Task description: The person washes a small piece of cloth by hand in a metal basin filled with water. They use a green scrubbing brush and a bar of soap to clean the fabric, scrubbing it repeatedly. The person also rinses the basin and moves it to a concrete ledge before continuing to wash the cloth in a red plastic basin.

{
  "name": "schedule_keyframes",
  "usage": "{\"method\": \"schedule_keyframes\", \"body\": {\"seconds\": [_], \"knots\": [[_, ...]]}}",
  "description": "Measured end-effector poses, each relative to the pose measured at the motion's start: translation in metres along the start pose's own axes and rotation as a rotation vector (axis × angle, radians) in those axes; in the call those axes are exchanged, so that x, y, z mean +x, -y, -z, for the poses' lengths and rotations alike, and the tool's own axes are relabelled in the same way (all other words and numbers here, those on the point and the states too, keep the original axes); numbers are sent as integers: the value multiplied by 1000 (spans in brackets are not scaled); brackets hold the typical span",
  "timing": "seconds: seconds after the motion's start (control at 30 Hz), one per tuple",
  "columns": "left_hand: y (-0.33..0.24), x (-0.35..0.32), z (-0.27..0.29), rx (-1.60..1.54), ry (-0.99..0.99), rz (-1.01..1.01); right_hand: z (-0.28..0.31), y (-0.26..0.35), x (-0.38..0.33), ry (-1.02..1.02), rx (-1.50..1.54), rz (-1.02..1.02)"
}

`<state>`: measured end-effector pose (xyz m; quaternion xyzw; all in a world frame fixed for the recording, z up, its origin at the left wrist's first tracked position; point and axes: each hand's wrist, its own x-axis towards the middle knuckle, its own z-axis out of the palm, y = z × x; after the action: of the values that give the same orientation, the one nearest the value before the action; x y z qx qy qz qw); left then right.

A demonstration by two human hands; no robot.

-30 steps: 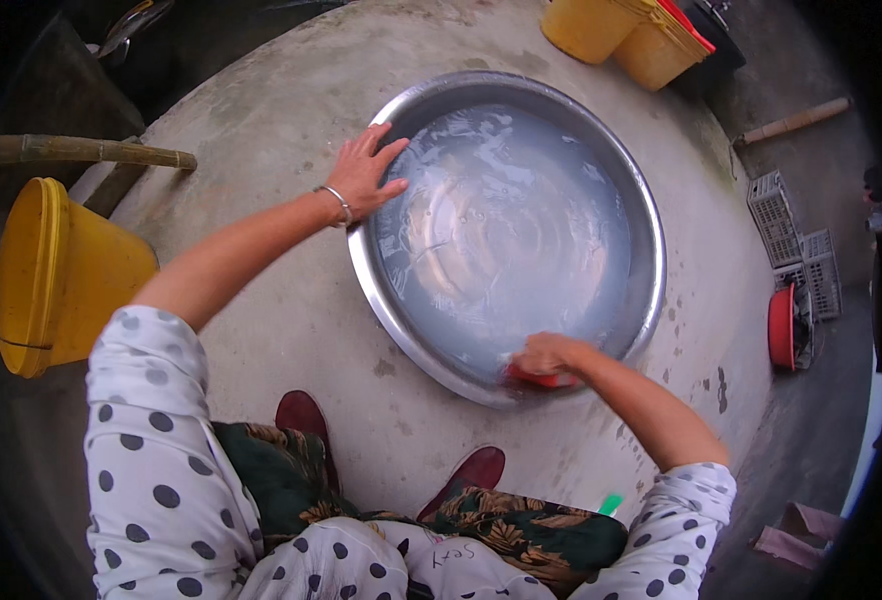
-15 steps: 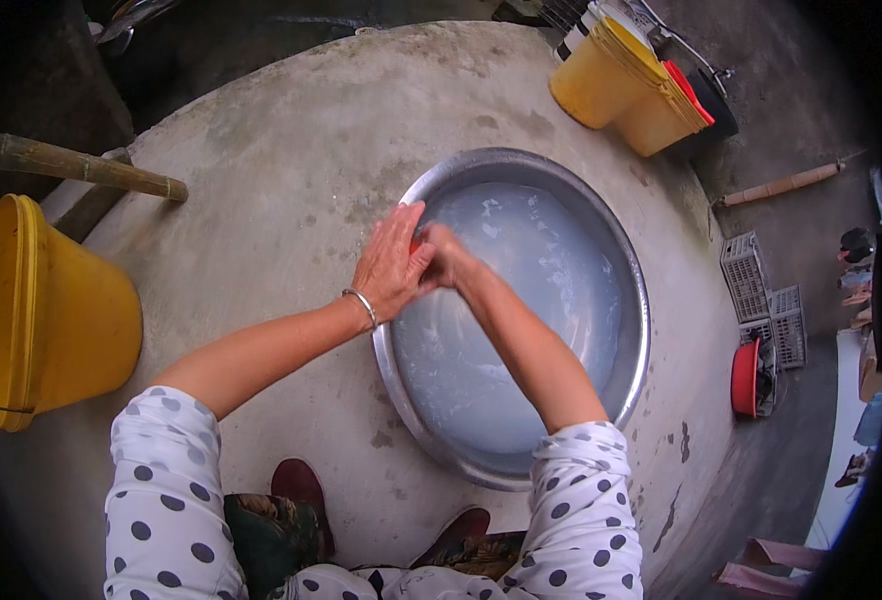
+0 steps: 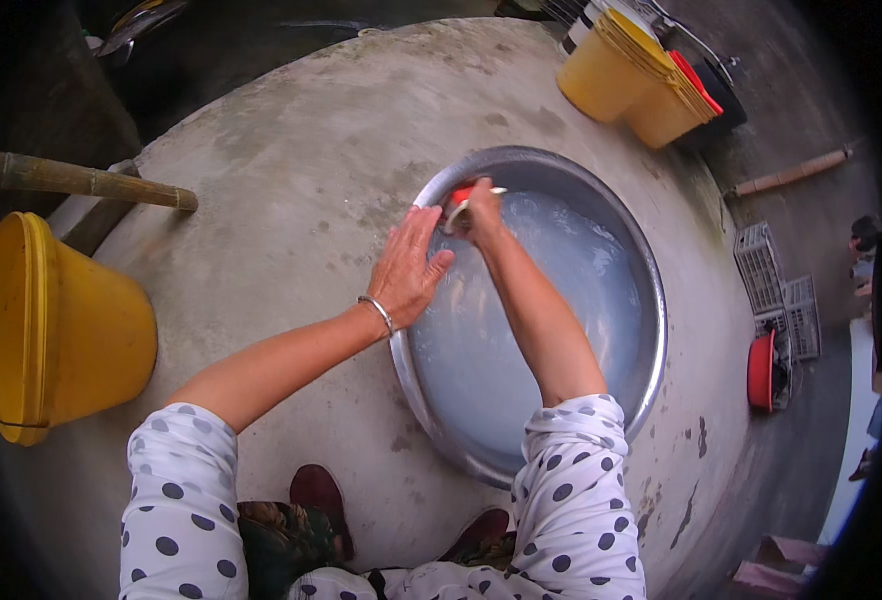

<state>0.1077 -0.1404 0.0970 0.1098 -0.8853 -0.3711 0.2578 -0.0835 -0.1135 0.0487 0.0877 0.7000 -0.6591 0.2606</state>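
A wide metal basin (image 3: 651,330) with soapy water lies on the concrete ground. My left hand (image 3: 406,270), a bangle at its wrist, rests flat on the basin's left rim with fingers spread. My right hand (image 3: 476,210) reaches across to the far left rim and grips a small red scrubber (image 3: 458,196), pressed against the metal there. Both sleeves are white with dark dots.
A yellow bucket (image 3: 61,330) lies tipped at my left, beside a bamboo pole (image 3: 81,180). Stacked yellow buckets (image 3: 641,85) stand at the back right. Grey plastic crates (image 3: 776,290) and a red bowl (image 3: 761,370) sit at the right. My dark red shoes (image 3: 316,495) are below.
My right hand has carried the red scrubber from the basin's near rim across to its far left rim. My left hand stayed on the left rim.
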Motion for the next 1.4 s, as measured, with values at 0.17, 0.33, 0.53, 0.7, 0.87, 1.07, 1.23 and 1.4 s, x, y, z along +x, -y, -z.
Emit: {"method": "schedule_keyframes", "body": {"seconds": [0.17,0.33,0.53,0.7,0.87,1.07,1.23,1.4], "knots": [[-14,3,-9,-167,8,-5,25,-60,-51,344,-72,156],[-10,1,-8,-49,17,10,59,-79,-148,398,-693,28],[-5,-3,-8,143,57,-20,166,-79,-225,864,-983,-169],[-4,0,-14,258,95,-92,284,-88,-219,1079,-1194,-80],[-10,-1,-7,301,146,-69,348,-51,-187,1015,-1577,-292],[-22,2,-4,261,160,-2,396,2,-110,480,-2394,104],[-31,5,-1,266,155,51,370,45,-10,278,-2840,412],[-28,8,-4,248,143,52,295,84,72,115,-2980,1139]]}}
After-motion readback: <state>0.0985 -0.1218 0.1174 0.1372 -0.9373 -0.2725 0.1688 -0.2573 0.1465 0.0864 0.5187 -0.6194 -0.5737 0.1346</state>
